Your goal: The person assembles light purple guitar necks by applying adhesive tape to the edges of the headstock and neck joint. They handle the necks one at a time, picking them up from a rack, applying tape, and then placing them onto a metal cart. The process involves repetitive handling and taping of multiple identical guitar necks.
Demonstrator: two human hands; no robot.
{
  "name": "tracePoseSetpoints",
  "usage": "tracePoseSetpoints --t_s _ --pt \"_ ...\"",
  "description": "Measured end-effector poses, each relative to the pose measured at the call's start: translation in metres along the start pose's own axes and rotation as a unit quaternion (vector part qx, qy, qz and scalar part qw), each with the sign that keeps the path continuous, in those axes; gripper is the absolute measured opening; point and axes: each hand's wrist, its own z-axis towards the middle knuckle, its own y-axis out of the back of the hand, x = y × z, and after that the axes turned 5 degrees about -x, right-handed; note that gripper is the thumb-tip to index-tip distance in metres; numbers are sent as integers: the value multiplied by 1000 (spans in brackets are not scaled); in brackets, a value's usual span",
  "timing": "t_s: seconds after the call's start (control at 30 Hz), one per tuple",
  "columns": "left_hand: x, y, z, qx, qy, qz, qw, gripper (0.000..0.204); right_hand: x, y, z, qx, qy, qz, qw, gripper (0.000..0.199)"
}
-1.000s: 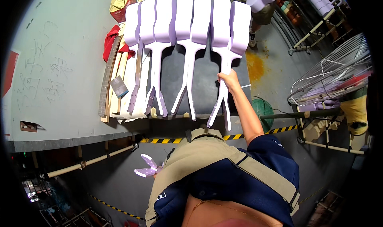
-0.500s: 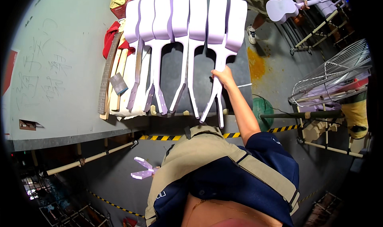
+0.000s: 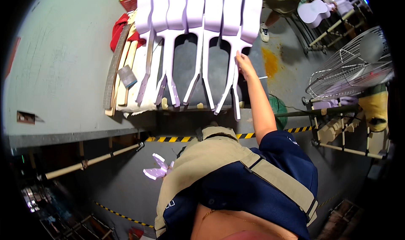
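A row of several pale lilac guitar bodies with necks (image 3: 196, 18) stands packed on the dark-topped bench (image 3: 183, 67), their headstocks pointing toward me. My right hand (image 3: 244, 66) is closed around the neck of the rightmost guitar (image 3: 249, 22), just below its body. Two headstocks at that end cross close together near the bench's front edge. At my left side, lilac headstocks with peg holes (image 3: 155, 172) stick out beside my beige apron (image 3: 198, 160). The apron hides my left hand and whatever supports these pieces.
Loose fretted necks (image 3: 114, 67) and a grey sanding block (image 3: 127, 76) lie left of the row, near a red cloth (image 3: 119, 31). A large wire-caged fan (image 3: 352, 67) stands right. Far right, another person's hand (image 3: 331, 3) holds a lilac guitar body (image 3: 314, 12).
My right hand has shifted slightly up the neck toward the guitar body. The headstocks at my left side have turned and risen a little. The other person's guitar has moved right.
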Motion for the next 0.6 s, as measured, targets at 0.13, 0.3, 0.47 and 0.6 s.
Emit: tracePoseSetpoints --t_s 0.13,0.3,0.47,0.6 --pt "7 9 1 -81 -52 -98 991 45 16 3 -44 -316 381 -86 865 37" --pt "-97 93 -22 -21 -118 34 992 30 114 -82 -246 -15 629 15 777 21" --pt "-131 122 -38 -34 -206 192 959 31 58 -192 -363 531 587 -138 595 56" --pt "-132 124 -35 -54 -319 271 906 33 -57 -225 -401 438 671 -390 453 85"
